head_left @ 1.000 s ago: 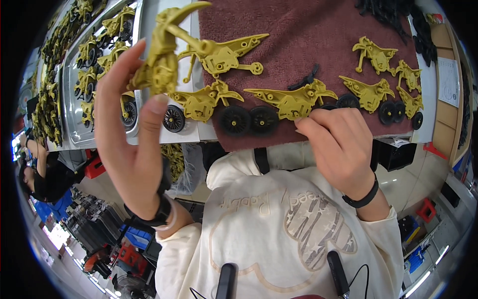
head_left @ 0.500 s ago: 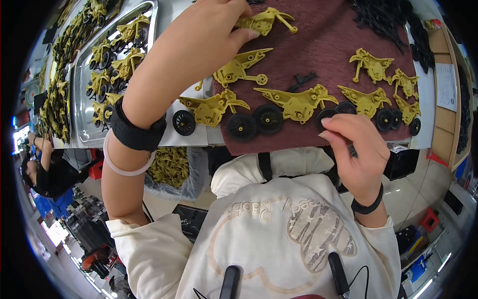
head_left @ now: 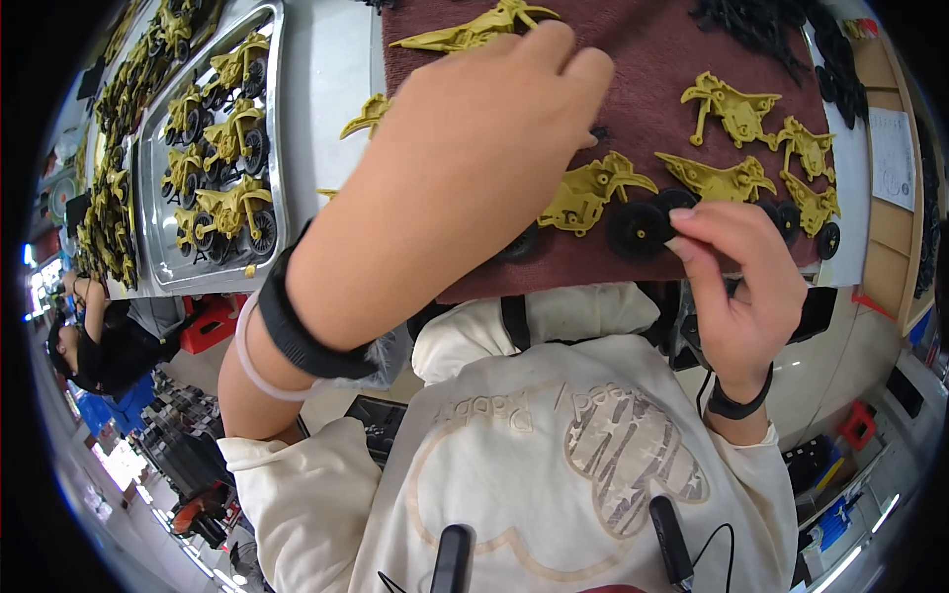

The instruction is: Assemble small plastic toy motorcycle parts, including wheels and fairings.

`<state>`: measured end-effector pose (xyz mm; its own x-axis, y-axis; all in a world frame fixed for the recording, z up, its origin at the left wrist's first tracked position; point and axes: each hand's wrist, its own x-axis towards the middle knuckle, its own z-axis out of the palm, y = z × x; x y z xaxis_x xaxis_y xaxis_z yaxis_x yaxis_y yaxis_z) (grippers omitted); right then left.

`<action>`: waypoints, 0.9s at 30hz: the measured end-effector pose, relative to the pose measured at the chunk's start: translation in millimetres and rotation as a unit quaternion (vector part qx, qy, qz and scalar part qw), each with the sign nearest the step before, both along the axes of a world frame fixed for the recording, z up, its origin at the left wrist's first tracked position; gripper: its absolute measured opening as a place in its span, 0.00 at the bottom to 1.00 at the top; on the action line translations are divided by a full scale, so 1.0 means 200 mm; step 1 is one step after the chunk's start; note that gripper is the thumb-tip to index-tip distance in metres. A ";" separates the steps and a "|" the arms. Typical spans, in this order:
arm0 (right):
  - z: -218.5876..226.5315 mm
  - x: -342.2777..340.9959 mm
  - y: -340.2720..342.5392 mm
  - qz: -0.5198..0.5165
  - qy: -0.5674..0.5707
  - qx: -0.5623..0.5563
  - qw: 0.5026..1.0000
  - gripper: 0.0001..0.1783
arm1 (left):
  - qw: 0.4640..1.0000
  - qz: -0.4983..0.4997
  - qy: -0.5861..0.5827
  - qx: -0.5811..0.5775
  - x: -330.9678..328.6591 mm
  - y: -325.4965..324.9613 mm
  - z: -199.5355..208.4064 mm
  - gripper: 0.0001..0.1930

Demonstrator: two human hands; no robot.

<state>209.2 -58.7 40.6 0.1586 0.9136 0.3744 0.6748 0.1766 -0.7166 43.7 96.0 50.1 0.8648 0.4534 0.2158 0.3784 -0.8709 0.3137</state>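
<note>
My left hand [head_left: 504,128] reaches across the cloth, bent downward over yellow toy motorcycle body halves. Its fingertips are mostly hidden, beside a small black plastic part [head_left: 598,132] of which only a bit shows. Thumb and forefinger of my right hand [head_left: 746,272] are pinched together over the black toy wheels; what they hold, if anything, is too small to make out. Just left of those fingertips lies a black wheel [head_left: 638,231] with a yellow hub. Above it are a yellow body half [head_left: 593,193] and another yellow body half [head_left: 720,180].
A clear tray [head_left: 158,222] with several yellow motorcycles stands at the left. The maroon cloth [head_left: 633,89] covers the work table. Black parts [head_left: 751,35] are heaped at the far right, near a cardboard box [head_left: 887,212]. Another person [head_left: 89,336] is at the left edge.
My left hand has come nearer and to the right, leaving a yellow body half on the far cloth. The right hand stays pinched near the wheels, slightly shifted right. The view has shifted slightly.
</note>
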 end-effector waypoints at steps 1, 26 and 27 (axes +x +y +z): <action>-0.01 0.00 -0.01 -0.018 0.019 0.005 1.000 0.13 | 1.000 0.002 -0.016 0.005 -0.01 -0.01 0.02 0.12; 0.00 -0.09 -0.04 -0.033 0.190 0.056 0.980 0.12 | 0.944 0.038 -0.023 -0.327 -0.06 -0.09 0.10 0.11; -0.01 -0.09 -0.03 -0.023 0.173 0.059 0.983 0.12 | 0.906 0.058 -0.021 -0.418 -0.06 -0.10 0.12 0.10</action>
<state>191.2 -64.0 38.1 0.3347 0.8564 0.3931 0.4027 0.2472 -0.8813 31.4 76.2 73.6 0.7998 0.5609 -0.2136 0.4243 -0.2766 0.8623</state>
